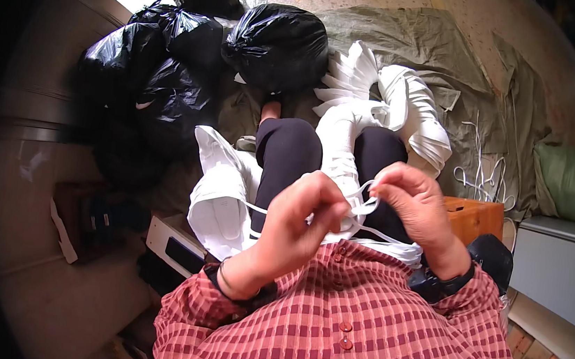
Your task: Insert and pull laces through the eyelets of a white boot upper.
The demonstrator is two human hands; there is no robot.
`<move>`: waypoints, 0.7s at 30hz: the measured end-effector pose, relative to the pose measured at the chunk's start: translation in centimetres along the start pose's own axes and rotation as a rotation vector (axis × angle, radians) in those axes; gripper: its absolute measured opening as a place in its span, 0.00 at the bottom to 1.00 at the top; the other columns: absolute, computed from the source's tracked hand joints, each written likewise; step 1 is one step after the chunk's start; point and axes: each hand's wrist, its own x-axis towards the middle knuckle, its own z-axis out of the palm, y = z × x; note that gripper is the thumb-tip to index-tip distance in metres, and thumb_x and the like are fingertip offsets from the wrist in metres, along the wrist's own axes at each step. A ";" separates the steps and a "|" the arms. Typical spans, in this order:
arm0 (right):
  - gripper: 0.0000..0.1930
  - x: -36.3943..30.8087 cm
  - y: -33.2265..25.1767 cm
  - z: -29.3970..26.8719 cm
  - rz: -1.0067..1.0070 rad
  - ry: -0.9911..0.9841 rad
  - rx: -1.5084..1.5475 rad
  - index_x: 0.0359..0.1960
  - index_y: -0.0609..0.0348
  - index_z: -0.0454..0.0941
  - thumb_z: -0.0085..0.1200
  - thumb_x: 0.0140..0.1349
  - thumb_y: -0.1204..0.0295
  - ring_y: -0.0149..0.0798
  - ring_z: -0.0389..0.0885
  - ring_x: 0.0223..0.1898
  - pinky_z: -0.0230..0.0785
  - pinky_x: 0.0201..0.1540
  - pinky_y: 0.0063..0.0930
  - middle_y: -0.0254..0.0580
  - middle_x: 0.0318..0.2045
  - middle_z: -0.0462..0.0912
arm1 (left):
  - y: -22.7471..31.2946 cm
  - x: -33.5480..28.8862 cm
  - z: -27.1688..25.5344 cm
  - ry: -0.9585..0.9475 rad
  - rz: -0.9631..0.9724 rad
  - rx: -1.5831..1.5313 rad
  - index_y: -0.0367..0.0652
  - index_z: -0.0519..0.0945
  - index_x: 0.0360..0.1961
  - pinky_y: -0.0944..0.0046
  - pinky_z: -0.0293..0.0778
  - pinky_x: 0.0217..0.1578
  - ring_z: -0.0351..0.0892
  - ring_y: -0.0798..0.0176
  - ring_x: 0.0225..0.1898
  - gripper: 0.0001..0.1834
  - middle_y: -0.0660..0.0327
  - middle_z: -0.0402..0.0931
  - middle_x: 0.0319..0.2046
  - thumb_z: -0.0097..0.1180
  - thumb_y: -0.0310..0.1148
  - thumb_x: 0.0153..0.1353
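Over my lap, my left hand (pixel 300 212) and my right hand (pixel 413 198) pinch a white shoelace (pixel 363 206), which loops between them. Its strands run down across my lap, and one stretches left behind my left hand. Just beyond the lace, a long row of nested white cloth pieces (pixel 339 139), which look like shoe uppers, lies between my knees. Another bundle of white uppers (pixel 218 207) rests by my left leg. The fingertips of my left hand are partly turned away, so the exact grip is hard to see.
Several black plastic bags (pixel 277 46) stand at the far left. More stacked white uppers (pixel 416 119) lie on a grey-green sheet (pixel 414 42). To the right are loose white laces (pixel 487 179), a wooden box (pixel 476 220), a green sack (pixel 571 178) and a pale cabinet (pixel 561 271).
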 end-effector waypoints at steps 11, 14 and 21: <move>0.17 -0.4 2.3 2.2 0.192 0.072 -0.034 0.58 0.62 0.73 0.64 0.71 0.80 0.24 0.85 0.46 0.78 0.53 0.20 0.36 0.43 0.87 | -3.3 -0.1 -0.1 -0.002 -0.345 -0.304 0.35 0.81 0.44 0.72 0.77 0.31 0.83 0.73 0.29 0.05 0.62 0.84 0.32 0.63 0.26 0.75; 0.21 -0.4 2.0 2.2 0.246 0.063 -0.019 0.59 0.60 0.72 0.67 0.69 0.79 0.26 0.85 0.48 0.78 0.54 0.22 0.39 0.45 0.86 | -3.2 -0.1 -0.4 -0.040 -0.347 -0.350 0.36 0.80 0.45 0.72 0.77 0.32 0.82 0.74 0.30 0.05 0.63 0.83 0.33 0.62 0.26 0.76; 0.47 -1.0 2.2 0.0 -0.350 -0.107 -1.059 0.74 0.56 0.67 0.79 0.51 0.70 0.51 0.73 0.71 0.62 0.76 0.45 0.49 0.68 0.77 | -3.5 -1.5 -1.7 -0.015 -0.254 -0.267 0.39 0.75 0.46 0.74 0.73 0.37 0.79 0.76 0.33 0.03 0.68 0.77 0.32 0.53 0.28 0.81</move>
